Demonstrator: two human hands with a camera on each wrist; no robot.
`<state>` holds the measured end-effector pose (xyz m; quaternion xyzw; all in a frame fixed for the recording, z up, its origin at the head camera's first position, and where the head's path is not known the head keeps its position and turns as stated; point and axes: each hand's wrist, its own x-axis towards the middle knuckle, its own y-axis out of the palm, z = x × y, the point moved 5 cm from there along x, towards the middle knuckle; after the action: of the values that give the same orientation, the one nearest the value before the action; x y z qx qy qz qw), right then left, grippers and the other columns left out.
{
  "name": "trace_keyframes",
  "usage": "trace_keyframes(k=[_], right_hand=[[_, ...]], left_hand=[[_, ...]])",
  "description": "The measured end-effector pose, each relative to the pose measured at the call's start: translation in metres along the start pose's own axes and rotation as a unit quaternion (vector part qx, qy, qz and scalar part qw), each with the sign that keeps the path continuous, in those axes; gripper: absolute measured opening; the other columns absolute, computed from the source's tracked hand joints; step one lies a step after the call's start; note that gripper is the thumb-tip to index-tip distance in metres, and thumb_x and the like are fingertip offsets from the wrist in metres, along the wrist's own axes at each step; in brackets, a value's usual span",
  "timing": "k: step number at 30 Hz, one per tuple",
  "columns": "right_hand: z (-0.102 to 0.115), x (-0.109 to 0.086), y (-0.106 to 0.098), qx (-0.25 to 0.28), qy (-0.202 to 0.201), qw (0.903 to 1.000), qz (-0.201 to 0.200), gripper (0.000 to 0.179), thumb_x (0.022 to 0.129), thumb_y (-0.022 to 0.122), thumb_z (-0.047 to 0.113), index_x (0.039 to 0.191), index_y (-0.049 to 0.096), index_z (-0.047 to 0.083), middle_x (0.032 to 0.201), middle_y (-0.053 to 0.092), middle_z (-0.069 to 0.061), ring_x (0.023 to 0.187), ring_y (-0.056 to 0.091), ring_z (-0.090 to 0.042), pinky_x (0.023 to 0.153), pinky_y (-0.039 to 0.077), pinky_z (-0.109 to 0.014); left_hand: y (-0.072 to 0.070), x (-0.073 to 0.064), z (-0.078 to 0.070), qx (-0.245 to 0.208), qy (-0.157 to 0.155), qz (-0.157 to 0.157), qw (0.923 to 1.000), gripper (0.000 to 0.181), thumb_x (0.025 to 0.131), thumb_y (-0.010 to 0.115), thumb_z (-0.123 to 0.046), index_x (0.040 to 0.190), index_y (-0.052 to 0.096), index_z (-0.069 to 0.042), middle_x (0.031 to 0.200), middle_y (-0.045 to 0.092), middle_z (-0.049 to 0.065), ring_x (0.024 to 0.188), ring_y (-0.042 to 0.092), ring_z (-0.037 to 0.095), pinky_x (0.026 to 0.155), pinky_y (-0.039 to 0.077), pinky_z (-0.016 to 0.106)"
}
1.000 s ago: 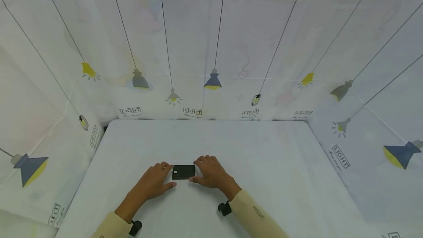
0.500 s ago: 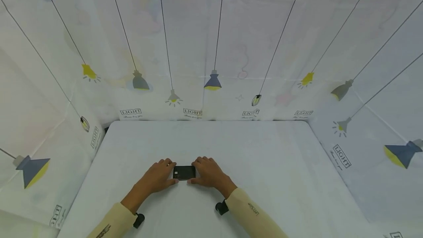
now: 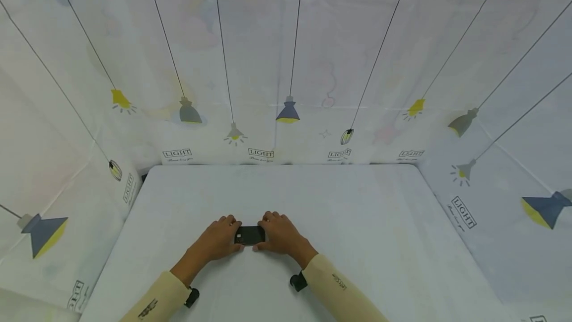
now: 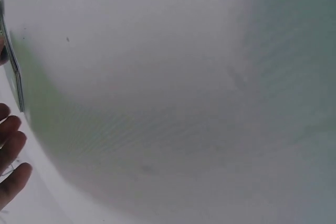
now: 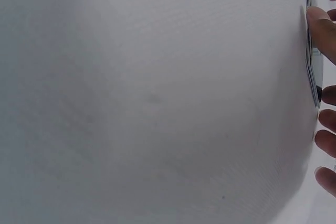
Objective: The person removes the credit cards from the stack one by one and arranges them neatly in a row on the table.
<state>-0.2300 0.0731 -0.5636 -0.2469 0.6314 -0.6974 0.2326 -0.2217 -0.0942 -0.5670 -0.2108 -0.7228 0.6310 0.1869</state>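
A small black bank-style card (image 3: 250, 235) with a pale chip lies flat near the middle of the white table. Thin layered edges in the wrist views show it as the top of a thin stack of cards (image 5: 308, 56). My left hand (image 3: 218, 240) holds the stack's left end between thumb and forefinger. At the right end my right hand (image 3: 281, 235) grips it the same way, its thumb (image 5: 323, 30) against the near edge. In the left wrist view only the stack's edge (image 4: 17, 74) and some fingertips (image 4: 16, 179) show at the far left.
The white table (image 3: 357, 242) spreads out around both hands. White cloth walls (image 3: 286, 53) printed with hanging lamps stand at its back and sides. A black wrist camera (image 3: 192, 297) sits at the left sleeve, and another black camera (image 3: 298, 281) at the right sleeve.
My left hand has moved slightly right and closed in on the card stack's left end. The right hand has drawn in a little against the other end.
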Motion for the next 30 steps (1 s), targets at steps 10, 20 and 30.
trace_keyframes(k=[10, 20, 30], right_hand=[[-0.0010, 0.0018, 0.0052, -0.003, -0.005, 1.0000, 0.001, 0.065, 0.077, 0.063, 0.064, 0.118, 0.063, 0.014, 0.117, 0.054, -0.001, 0.103, 0.052, -0.017, 0.090, 0.045, -0.036], [-0.0013, 0.0035, 0.0093, 0.003, -0.018, 0.9997, -0.014, 0.060, 0.080, 0.062, 0.062, 0.117, 0.063, 0.015, 0.116, 0.054, -0.001, 0.101, 0.051, -0.015, 0.089, 0.045, -0.033], [-0.0017, 0.0029, 0.0075, 0.005, -0.029, 0.9992, -0.027, 0.057, 0.081, 0.062, 0.061, 0.116, 0.064, 0.016, 0.114, 0.054, 0.000, 0.098, 0.050, -0.015, 0.085, 0.046, -0.031]], left_hand=[[0.0089, 0.0032, 0.0005, 0.006, 0.008, 0.003, 0.9999, 0.064, 0.076, 0.073, -0.050, 0.119, 0.060, -0.005, 0.111, 0.054, 0.006, 0.094, 0.053, 0.019, 0.079, 0.048, 0.037], [0.0022, 0.0048, 0.0008, -0.010, 0.000, 0.005, 0.9999, 0.054, 0.077, 0.074, -0.046, 0.112, 0.063, -0.006, 0.106, 0.055, 0.004, 0.087, 0.052, 0.016, 0.075, 0.048, 0.035], [0.0040, 0.0079, 0.0029, -0.018, 0.010, -0.003, 0.9998, 0.049, 0.076, 0.075, -0.046, 0.106, 0.063, -0.008, 0.100, 0.053, 0.002, 0.080, 0.049, 0.011, 0.070, 0.046, 0.030]])
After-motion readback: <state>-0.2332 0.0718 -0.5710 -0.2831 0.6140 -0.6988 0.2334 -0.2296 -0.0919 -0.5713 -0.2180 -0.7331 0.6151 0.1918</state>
